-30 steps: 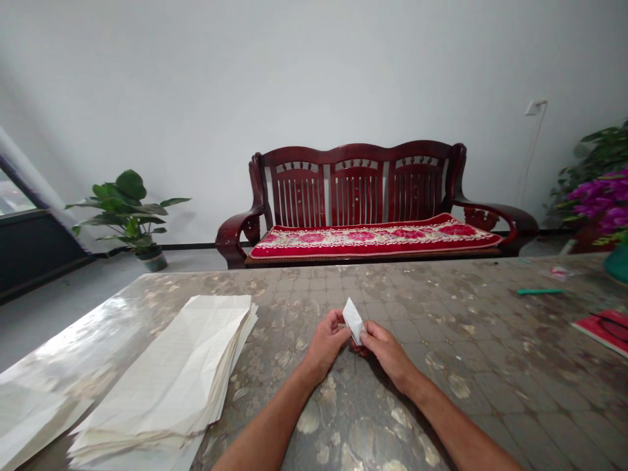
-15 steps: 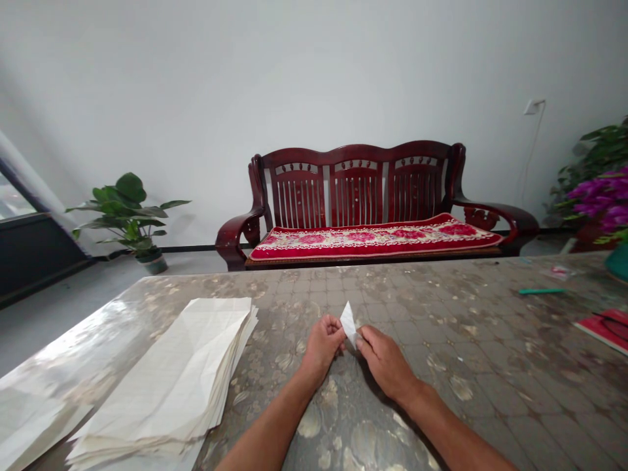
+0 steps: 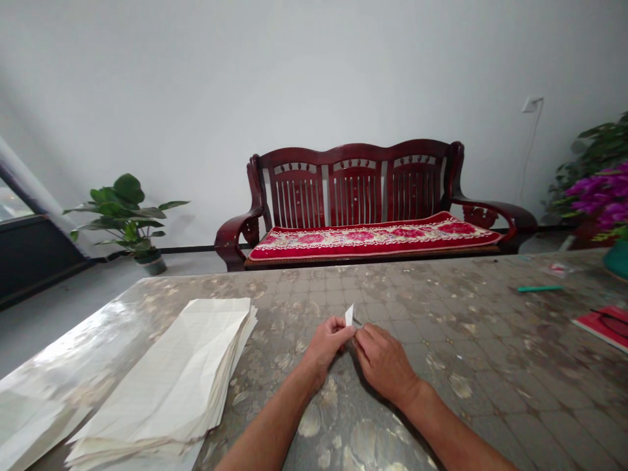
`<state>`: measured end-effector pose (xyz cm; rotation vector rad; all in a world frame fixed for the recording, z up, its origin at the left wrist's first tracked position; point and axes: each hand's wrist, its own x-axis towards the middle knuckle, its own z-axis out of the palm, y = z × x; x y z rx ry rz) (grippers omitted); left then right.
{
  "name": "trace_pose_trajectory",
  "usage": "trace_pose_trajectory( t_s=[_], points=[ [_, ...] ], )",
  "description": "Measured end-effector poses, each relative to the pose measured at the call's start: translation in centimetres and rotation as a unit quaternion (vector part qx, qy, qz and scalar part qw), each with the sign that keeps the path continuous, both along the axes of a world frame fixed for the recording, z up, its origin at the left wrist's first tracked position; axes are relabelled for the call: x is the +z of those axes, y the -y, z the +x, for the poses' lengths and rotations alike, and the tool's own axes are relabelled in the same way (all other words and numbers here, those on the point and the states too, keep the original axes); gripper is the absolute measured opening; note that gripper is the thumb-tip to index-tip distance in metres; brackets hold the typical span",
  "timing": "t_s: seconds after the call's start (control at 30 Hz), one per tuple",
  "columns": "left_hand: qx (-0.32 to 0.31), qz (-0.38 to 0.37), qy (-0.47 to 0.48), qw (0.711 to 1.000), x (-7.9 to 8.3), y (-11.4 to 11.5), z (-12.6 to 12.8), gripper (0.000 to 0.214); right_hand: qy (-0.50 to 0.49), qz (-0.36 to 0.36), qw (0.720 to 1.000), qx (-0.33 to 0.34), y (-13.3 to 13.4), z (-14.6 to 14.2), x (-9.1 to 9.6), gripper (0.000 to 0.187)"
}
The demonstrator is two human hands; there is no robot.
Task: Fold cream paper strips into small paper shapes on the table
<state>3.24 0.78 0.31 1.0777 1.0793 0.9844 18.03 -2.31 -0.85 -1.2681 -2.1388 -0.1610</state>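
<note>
Left hand (image 3: 328, 340): in the near middle of the worktop (image 3: 471, 366), knuckles up, forearm coming in from the near edge.
Left grip: thumb and fingers are pinched together on the lower part of the folded paper slip (image 3: 348, 314).
Right hand (image 3: 385, 360): just right of the left hand, fingertips meeting it at the slip.
Right grip: fingers are closed on the base of the slip; the exact contact is hidden behind the knuckles.
Folded paper slip: small and white, held between both hands just above the worktop, with only its pointed upper end standing out above the fingertips.
Stack of paper sheets (image 3: 181, 373): on the near left of the worktop, well apart from the hands, creased and fanned at its edges.
Worktop surface: glossy, with a brown and gold floral tile pattern.
Green pen (image 3: 540, 288): lying flat at the far right of the worktop.
Red book (image 3: 601, 325): at the right edge, nearer than the pen.
Wooden bench (image 3: 363, 190): dark red, beyond the far edge against the white wall, with a red floral cushion (image 3: 373, 237) on its seat.
Potted plant (image 3: 128, 212): on the floor at far left.
Purple flowers (image 3: 596, 196): at far right.
</note>
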Motion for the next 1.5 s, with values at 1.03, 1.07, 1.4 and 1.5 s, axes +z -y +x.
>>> trace_pose_trajectory(
  t_s=[1.03, 1.07, 1.4, 1.5],
  points=[
    [-0.024, -0.063, 0.203, 0.977, -0.6, -0.1, -0.8, 0.045, -0.262, -0.149, 0.952, 0.044, 0.6, 0.4, 1.3, 0.028],
    [-0.027, -0.066, 0.214, 0.974, -0.6, 0.0, -0.8, 0.046, -0.250, -0.144, 0.956, 0.055, 0.7, 0.5, 1.3, 0.027],
    [-0.044, -0.066, 0.254, 0.964, -0.4, 0.0, -0.7, 0.039, -0.142, -0.077, 0.981, 0.107, 0.9, 0.4, 1.7, 0.024],
    [-0.041, -0.067, 0.259, 0.963, -0.5, -0.1, -0.8, 0.039, -0.130, -0.073, 0.983, 0.108, 0.8, 0.4, 1.8, 0.023]
  ],
)
